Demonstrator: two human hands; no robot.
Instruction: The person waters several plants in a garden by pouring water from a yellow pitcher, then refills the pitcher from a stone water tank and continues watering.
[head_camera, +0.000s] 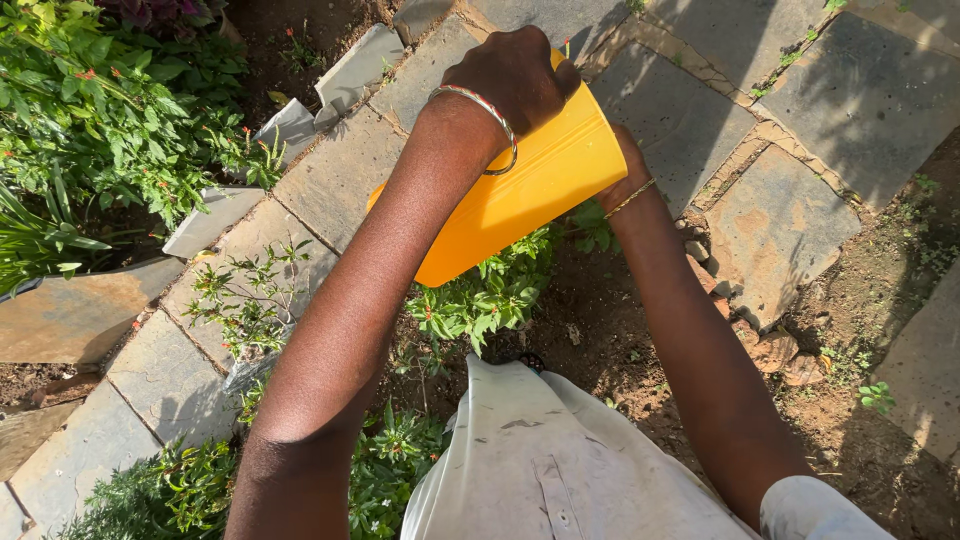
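A yellow plastic bucket (520, 195) is tilted over a small green plant (480, 295) growing in bare soil. My left hand (515, 75) grips the bucket from above near its upper end; a striped bangle circles that wrist. My right hand (630, 170) holds the bucket's far right side, with a thin bangle on the wrist, and its fingers are mostly hidden behind the bucket. The bucket's mouth is not visible from here.
Grey stone paving slabs (330, 180) run diagonally behind the plant, with more slabs (780, 220) to the right. A dense green shrub bed (90, 120) fills the upper left. Low plants (240, 300) grow along the slab edge. Loose stones (780, 350) lie in the soil.
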